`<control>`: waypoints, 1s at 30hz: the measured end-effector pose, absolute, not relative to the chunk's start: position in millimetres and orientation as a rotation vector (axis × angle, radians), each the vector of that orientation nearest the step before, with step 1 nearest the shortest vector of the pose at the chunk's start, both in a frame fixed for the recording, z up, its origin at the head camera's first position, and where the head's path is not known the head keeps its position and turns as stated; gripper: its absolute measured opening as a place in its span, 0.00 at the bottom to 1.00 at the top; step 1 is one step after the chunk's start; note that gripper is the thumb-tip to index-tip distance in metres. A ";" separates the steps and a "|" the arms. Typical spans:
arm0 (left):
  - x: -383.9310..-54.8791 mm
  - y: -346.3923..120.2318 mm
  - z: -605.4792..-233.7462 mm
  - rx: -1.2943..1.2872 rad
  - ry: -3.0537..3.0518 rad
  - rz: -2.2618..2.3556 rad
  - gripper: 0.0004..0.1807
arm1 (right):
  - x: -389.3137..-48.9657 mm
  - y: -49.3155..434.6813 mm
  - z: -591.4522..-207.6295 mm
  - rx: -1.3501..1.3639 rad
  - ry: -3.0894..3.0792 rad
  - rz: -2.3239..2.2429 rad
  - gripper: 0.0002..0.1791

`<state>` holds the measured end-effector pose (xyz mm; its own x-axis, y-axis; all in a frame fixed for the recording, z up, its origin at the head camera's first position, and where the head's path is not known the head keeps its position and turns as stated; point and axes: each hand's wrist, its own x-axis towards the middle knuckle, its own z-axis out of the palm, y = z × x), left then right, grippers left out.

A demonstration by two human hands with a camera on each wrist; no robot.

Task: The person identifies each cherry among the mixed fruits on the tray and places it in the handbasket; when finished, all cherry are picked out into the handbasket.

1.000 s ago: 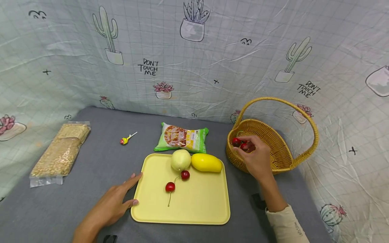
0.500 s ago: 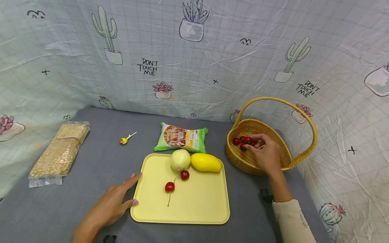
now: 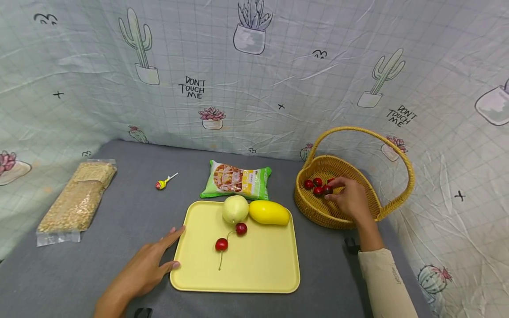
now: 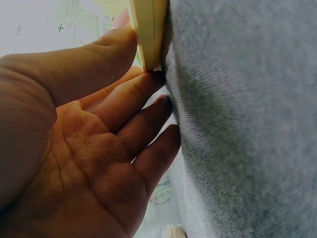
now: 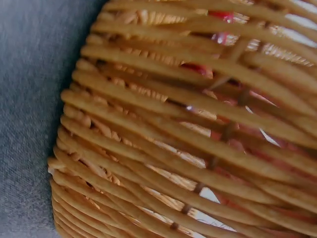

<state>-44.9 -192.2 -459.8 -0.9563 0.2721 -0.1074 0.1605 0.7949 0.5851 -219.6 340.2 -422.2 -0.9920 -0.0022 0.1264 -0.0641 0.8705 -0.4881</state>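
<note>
My left hand (image 3: 145, 267) rests at the left edge of the yellow tray (image 3: 262, 269). Its thumb and fingertips touch the rim, as the left wrist view also shows. Inside the wicker basket (image 3: 318, 214), my right hand (image 3: 351, 198) has thumb and forefinger around a dark red cherry (image 3: 327, 190). Several other cherries (image 3: 308, 184) lie beside it. The basket's weave (image 5: 148, 109) hides that hand almost wholly in the right wrist view. On the tray are a pale green round fruit (image 3: 235, 209), a yellow mango (image 3: 269, 212) and two cherries (image 3: 221, 244) with stems.
Behind the tray lies a green-and-white food packet (image 3: 238, 180). A lollipop (image 3: 161, 184) is farther left, and a clear bag of grains (image 3: 77, 198) is at the far left. The basket's tall handle (image 3: 411, 176) arches over its opening. A printed cloth (image 3: 254, 88) hangs behind.
My right hand has moved rightward and slightly down within the basket, and the cherries there have spread apart. The left hand and the tray have stayed put.
</note>
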 end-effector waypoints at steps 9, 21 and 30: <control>-44.9 -193.0 -459.7 0.346 2.794 0.899 0.48 | -230.1 341.7 -425.6 0.058 -3.033 0.667 0.18; -44.6 -193.2 -459.1 0.349 2.777 0.928 0.49 | -231.9 340.3 -427.8 0.053 -3.097 0.632 0.20; -45.4 -192.7 -458.7 0.329 2.778 0.913 0.49 | -223.7 337.6 -426.6 0.128 -2.925 0.654 0.17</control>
<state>-45.4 -192.7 -458.7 -0.9555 0.2701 -0.1182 0.1473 0.7845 0.6023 -223.7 337.6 -426.6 -0.9863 -0.0521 0.1564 -0.1137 0.9018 -0.4168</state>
